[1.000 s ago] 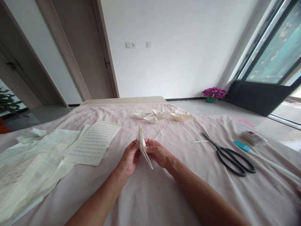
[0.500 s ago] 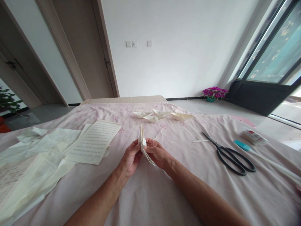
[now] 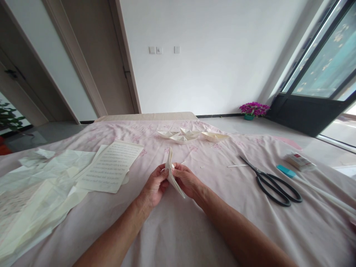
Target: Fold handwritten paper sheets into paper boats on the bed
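Note:
A narrow folded paper boat (image 3: 174,181) is held above the middle of the cloth, its long side running away from me and its far tip pointing up. My left hand (image 3: 155,184) pinches its left side between thumb and fingers. From the other side my right hand (image 3: 185,180) grips it, thumb on top near the middle fold. Fingers hide part of the paper. Beyond the hands, several finished paper boats (image 3: 183,138) sit grouped together on the cloth, with one boat (image 3: 215,137) at the right end of the group.
Printed sheets (image 3: 111,167) and crumpled paper (image 3: 47,181) lie on the left of the pink cloth (image 3: 217,222). To the right are black-handled scissors (image 3: 274,183), paper strips (image 3: 236,165), a blue-ended white tool (image 3: 286,171) and a small white box (image 3: 300,162).
The folded paper boat has turned slightly in my fingers, and its sides look closer together. Both hands stay in nearly the same place.

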The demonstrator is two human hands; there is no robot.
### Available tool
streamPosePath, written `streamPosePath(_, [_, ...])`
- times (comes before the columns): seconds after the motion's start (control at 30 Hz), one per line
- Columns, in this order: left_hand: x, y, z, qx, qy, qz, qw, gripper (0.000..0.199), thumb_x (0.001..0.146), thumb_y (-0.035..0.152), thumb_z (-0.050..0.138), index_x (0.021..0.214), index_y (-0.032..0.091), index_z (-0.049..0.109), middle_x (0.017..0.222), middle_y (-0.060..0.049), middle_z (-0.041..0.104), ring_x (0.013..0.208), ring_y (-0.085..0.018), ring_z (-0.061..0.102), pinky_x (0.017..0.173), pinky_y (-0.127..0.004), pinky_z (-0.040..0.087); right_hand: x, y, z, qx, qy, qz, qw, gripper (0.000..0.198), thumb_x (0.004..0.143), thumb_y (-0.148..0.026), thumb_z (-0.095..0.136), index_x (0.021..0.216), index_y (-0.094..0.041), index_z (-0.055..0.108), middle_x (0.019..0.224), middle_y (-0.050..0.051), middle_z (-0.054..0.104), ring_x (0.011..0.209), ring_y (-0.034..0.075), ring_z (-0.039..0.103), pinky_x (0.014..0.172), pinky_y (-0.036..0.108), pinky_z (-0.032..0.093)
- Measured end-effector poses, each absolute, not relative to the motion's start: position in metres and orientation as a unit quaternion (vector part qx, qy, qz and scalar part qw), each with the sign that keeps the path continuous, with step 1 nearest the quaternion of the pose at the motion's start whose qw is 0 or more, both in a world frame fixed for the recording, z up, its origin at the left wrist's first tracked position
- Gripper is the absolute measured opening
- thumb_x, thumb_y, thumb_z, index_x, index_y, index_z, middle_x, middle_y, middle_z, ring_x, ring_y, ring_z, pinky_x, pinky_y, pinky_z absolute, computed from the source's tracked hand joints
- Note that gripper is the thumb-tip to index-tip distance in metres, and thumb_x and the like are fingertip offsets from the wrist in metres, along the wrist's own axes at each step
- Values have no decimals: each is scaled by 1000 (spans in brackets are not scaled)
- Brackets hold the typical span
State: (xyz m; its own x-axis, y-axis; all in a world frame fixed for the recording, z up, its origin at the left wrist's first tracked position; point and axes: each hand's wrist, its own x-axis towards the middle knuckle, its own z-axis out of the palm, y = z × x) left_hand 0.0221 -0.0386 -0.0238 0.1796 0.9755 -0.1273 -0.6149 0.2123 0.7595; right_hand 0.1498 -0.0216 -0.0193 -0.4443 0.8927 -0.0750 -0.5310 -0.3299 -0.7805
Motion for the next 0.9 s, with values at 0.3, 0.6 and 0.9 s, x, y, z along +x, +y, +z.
streamPosePath(0.3, [20,-38,-24,294,301,516,746,30,66,25,80,91,15,66,79,-1,65,66,-9,58,61,-19,44,153,-19,-16,-287,-356,779,430,31,65,-39,76,70,-16,57,58,-2,57,52,10,49,52,24,37])
streamPosePath(0.6, [15,-33,-28,261,268,537,756,22,70,20,77,89,16,67,86,-3,68,74,-10,61,69,-19,49,164,-11,-7,-324,-436,748,382,37,75,-52,65,80,-15,62,68,2,61,60,13,54,56,25,40])
streamPosePath(0.9, [8,-31,-22,185,286,558,757,24,76,34,71,87,14,65,85,-5,68,76,-14,63,69,-25,54,179,-17,25,-379,-606,644,274,33,78,-34,62,109,-24,64,105,4,66,96,20,59,76,31,44])
